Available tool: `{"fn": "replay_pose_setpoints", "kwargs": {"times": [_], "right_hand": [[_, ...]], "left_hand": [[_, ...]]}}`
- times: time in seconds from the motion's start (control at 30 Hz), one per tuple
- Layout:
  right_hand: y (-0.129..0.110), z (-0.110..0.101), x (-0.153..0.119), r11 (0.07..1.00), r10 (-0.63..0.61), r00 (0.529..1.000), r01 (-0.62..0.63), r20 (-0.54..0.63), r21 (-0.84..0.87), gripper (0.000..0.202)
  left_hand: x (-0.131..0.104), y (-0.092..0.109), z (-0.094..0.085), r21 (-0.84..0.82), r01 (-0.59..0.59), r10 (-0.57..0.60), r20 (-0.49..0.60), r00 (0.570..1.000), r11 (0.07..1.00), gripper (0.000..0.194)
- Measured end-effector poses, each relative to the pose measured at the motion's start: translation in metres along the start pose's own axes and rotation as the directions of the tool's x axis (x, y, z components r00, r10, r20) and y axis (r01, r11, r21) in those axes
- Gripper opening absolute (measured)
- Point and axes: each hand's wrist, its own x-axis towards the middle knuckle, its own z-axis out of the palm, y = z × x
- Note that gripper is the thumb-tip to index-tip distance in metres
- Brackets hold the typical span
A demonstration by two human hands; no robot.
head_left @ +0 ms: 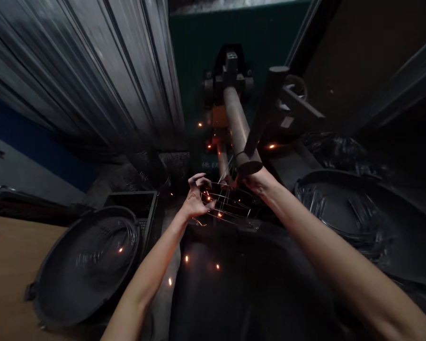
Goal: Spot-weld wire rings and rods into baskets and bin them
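While the left hand (199,196), half-open, cups the wire frame (230,204) from its left, the right hand (257,182) has its grip hidden.

Wire frame (230,215) shiny metal; L basin (81,284) matt, prob. plastic.

The wire frame (226,203) sits at the welding machine (237,118), between the left basin (67,289), containing wire rings (124,232), and the right basin (412,227), containing wire pieces (360,213).
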Motion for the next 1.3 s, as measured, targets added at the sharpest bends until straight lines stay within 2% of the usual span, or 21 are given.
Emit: {"fn": "replay_pose_setpoints", "kwargs": {"times": [0.1, 0.2, 0.3, 0.37, 0.43, 0.47, 0.53, 0.57, 0.63, 0.67, 0.73, 0.8, 0.83, 0.87, 0.93, 1.0, 1.07, 1.1, 1.17, 1.23, 1.3], "right_hand": [[-0.012, -0.006, 0.015, 0.987, 0.157, 0.987, -0.157, -0.028, 0.015, 0.036], [-0.026, -0.013, 0.022, 0.959, 0.283, 0.959, -0.283, 0.001, 0.009, 0.038], [-0.039, -0.028, 0.003, 0.955, 0.295, 0.953, -0.297, 0.069, 0.022, 0.035], [-0.042, -0.040, -0.027, 0.961, 0.273, 0.959, -0.275, 0.077, 0.023, 0.031], [-0.034, -0.042, -0.067, 0.976, 0.216, 0.975, -0.215, 0.043, -0.041, 0.029], [-0.025, -0.038, -0.088, 0.981, 0.160, 0.987, -0.156, 0.026, -0.113, 0.030], [0.000, -0.019, -0.126, 0.946, 0.004, 1.000, 0.003, 0.020, -0.325, 0.027], [0.014, -0.007, -0.143, 0.892, -0.075, 0.996, 0.086, 0.042, -0.444, 0.022], [0.039, 0.013, -0.169, 0.745, -0.138, 0.981, 0.194, 0.137, -0.638, 0.016], [0.047, 0.018, -0.180, 0.679, -0.129, 0.969, 0.240, 0.208, -0.694, 0.018], [0.050, 0.009, -0.197, 0.607, -0.079, 0.918, 0.353, 0.388, -0.712, 0.021], [0.035, -0.022, -0.209, 0.575, -0.159, 0.877, 0.455, 0.454, -0.680, 0.023], [0.022, -0.041, -0.213, 0.546, -0.239, 0.874, 0.481, 0.423, -0.686, 0.024], [0.007, -0.059, -0.215, 0.498, -0.346, 0.876, 0.474, 0.335, -0.726, 0.026], [-0.022, -0.087, -0.214, 0.375, -0.462, 0.851, 0.445, 0.252, -0.813, 0.034], [-0.045, -0.097, -0.209, 0.276, -0.432, 0.838, 0.474, 0.333, -0.836, 0.038], [-0.056, -0.094, -0.204, 0.238, -0.374, 0.825, 0.527, 0.423, -0.816, 0.036], [-0.056, -0.091, -0.204, 0.236, -0.369, 0.823, 0.532, 0.431, -0.813, 0.035], [-0.048, -0.084, -0.206, 0.253, -0.377, 0.844, 0.490, 0.382, -0.834, 0.033], [-0.030, -0.082, -0.211, 0.274, -0.332, 0.887, 0.416, 0.321, -0.867, 0.033], [-0.009, -0.085, -0.214, 0.239, -0.231, 0.925, 0.355, 0.302, -0.904, 0.034]], "left_hand": [[0.000, -0.004, 0.001, 0.011, 0.018, -0.018, 0.021, 1.000, 1.000, 0.062], [-0.009, -0.007, 0.007, 0.038, -0.016, 0.015, 0.035, 0.999, 0.999, 0.071], [-0.026, -0.001, 0.001, 0.086, -0.136, 0.124, 0.134, 0.983, 0.987, 0.084], [-0.038, 0.011, -0.012, 0.109, -0.126, 0.091, 0.280, 0.956, 0.986, 0.094], [-0.043, 0.031, -0.023, 0.080, 0.026, -0.054, 0.381, 0.923, 0.996, 0.098], [-0.042, 0.044, -0.026, 0.050, 0.132, -0.141, 0.392, 0.909, 0.990, 0.091], [-0.035, 0.071, -0.020, -0.034, 0.309, -0.277, 0.359, 0.891, 0.950, 0.066], [-0.031, 0.085, -0.012, -0.079, 0.371, -0.324, 0.346, 0.881, 0.925, 0.053], [-0.023, 0.110, 0.009, -0.166, 0.466, -0.391, 0.346, 0.853, 0.869, 0.039], [-0.021, 0.121, 0.019, -0.200, 0.505, -0.419, 0.352, 0.837, 0.840, 0.037], [-0.022, 0.136, 0.030, -0.219, 0.554, -0.471, 0.336, 0.816, 0.803, 0.035], [-0.027, 0.143, 0.026, -0.186, 0.545, -0.483, 0.293, 0.825, 0.818, 0.034], [-0.029, 0.145, 0.020, -0.163, 0.523, -0.466, 0.288, 0.836, 0.837, 0.034], [-0.030, 0.148, 0.013, -0.143, 0.495, -0.438, 0.305, 0.846, 0.857, 0.033], [-0.028, 0.155, -0.003, -0.118, 0.435, -0.363, 0.382, 0.850, 0.893, 0.033], [-0.020, 0.164, -0.017, -0.111, 0.400, -0.316, 0.439, 0.841, 0.910, 0.033], [-0.009, 0.171, -0.026, -0.119, 0.413, -0.323, 0.446, 0.835, 0.903, 0.034], [-0.005, 0.173, -0.028, -0.130, 0.445, -0.349, 0.445, 0.825, 0.886, 0.034], [-0.001, 0.169, -0.027, -0.168, 0.552, -0.422, 0.479, 0.770, 0.817, 0.038], [-0.008, 0.155, -0.018, -0.193, 0.676, -0.489, 0.556, 0.673, 0.711, 0.043], [-0.024, 0.138, -0.003, -0.167, 0.747, -0.523, 0.617, 0.588, 0.643, 0.046]]}}
